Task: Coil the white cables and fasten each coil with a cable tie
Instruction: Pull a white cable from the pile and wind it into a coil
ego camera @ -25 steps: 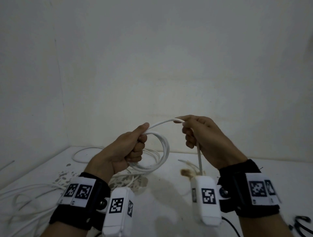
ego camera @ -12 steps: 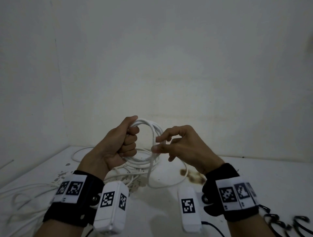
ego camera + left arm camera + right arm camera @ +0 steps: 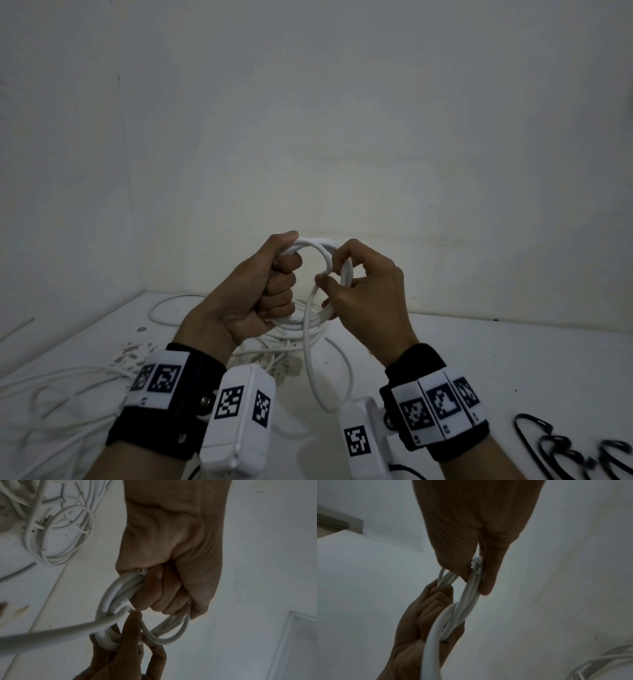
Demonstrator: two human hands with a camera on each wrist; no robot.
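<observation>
Nearest us, a slack loop of white cable hangs from the coil toward our wrists, so the winding is, by our reckoning, not yet finished. Just beyond, our left hand has its fingers curled tight round one side of the coil, thumb pressed on top, holding it in the air above the counter. Our right hand pinches the opposite side of the coil between thumb and fingers. To do this turn well, we should lay the slack flat against the other strands, keep the left grip firm so the turns do not spring apart, and feed without twisting. On the counter beneath lie more loose white cables to the left and black cable ties to the right. Farther off, the wall and corner close us in; open room lies to the right.
</observation>
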